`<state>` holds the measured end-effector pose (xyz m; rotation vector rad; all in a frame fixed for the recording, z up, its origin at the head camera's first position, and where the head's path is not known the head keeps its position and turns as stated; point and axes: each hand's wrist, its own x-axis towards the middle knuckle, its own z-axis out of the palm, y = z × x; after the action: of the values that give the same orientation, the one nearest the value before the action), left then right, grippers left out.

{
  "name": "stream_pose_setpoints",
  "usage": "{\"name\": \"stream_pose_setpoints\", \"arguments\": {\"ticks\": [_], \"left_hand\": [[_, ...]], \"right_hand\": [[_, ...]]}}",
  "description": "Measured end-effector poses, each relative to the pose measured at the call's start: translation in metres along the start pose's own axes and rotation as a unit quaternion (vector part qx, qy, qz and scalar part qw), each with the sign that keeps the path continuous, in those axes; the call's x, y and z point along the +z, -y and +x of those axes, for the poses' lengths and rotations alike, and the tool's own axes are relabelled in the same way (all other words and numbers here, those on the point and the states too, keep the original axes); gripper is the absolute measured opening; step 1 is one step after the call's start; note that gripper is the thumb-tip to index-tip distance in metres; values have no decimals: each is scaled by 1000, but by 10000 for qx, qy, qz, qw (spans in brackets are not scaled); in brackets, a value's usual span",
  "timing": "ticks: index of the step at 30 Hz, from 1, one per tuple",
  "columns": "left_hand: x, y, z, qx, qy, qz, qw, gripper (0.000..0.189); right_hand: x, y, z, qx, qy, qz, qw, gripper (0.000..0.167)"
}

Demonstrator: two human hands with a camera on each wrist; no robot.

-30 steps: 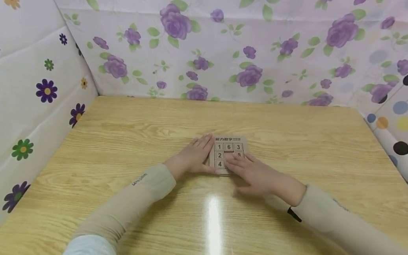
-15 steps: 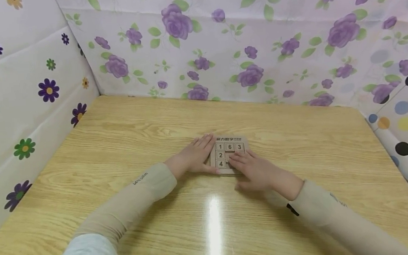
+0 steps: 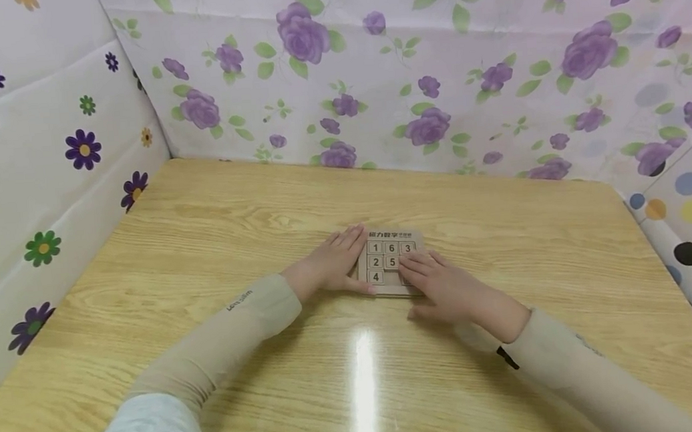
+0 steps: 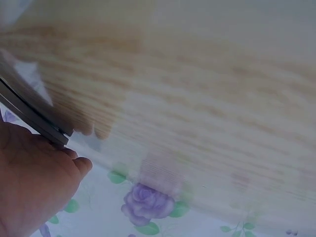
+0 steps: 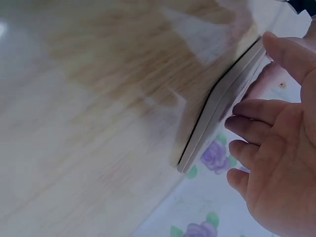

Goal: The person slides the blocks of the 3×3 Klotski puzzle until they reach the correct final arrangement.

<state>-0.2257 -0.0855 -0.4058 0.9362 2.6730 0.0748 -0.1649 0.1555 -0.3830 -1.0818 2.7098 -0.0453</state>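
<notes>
A flat sliding number puzzle (image 3: 391,235) lies on the table, with printed characters along its far edge. Its top row reads 1, 6, 3; below come 2 and the 5 tile (image 3: 392,262), then the 4 tile (image 3: 376,277) with a bare slot to its right. My left hand (image 3: 334,264) rests along the puzzle's left side, fingers extended and thumb at the near corner. My right hand (image 3: 444,286) reaches over from the right, fingertips beside the 5 tile, and hides the lower right tiles. In the right wrist view, those fingers (image 5: 256,111) show straight above the puzzle's edge (image 5: 212,106).
The wood-grain table (image 3: 249,203) has a glossy top with a bright light reflection near the front. Behind it hangs a purple-flowered cloth (image 3: 306,78). More patterned cloth, daisies (image 3: 82,151) left and dots (image 3: 687,185) right, borders the sides.
The 5 tile now shows in the middle square, and the slot below it is bare. My right fingers have shifted slightly to the right. My left hand stays in place.
</notes>
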Motion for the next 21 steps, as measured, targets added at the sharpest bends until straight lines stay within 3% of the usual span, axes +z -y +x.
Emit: {"name": "stream_pose_setpoints", "arguments": {"ticks": [9, 21], "left_hand": [[-1, 1, -2, -17, 0, 56, 10000, 118], [-1, -3, -1, -32, 15, 72, 10000, 117]], "right_hand": [[-2, -1, -20, -7, -101, -82, 9999, 72], [0, 12, -12, -122, -116, -41, 9999, 74]]}}
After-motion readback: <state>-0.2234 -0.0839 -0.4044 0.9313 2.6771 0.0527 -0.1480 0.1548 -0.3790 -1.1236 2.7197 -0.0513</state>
